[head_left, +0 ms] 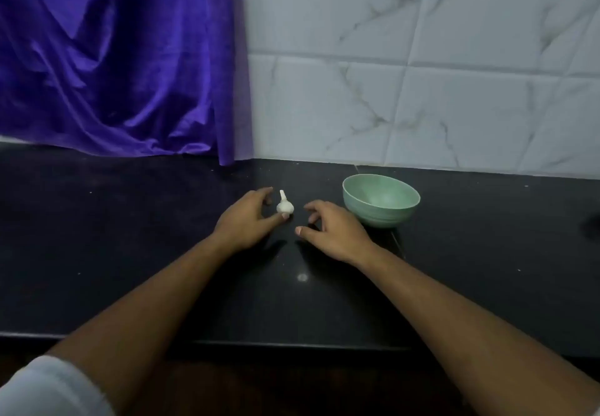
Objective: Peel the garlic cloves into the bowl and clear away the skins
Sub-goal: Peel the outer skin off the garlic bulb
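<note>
Left grip [245, 218] beside whole white garlic bulb [285, 206], stalk upright.

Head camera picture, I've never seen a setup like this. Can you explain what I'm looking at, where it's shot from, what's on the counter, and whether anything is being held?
There is no machine here: the grip is simply a person's two bare hands. The single picture comes from a camera worn on that person's head, looking forward and down at the work.

On the black stone counter stands a small white garlic bulb, stem up. To its right sits a pale green round bowl, which looks empty.

The left hand curves around the bulb with its thumb tip at the base, but it has not closed on the bulb. The right hand is between bulb and bowl, fingers loosely bent, holding nothing.

Behind are a purple cloth and white marble-look tiles.
</note>
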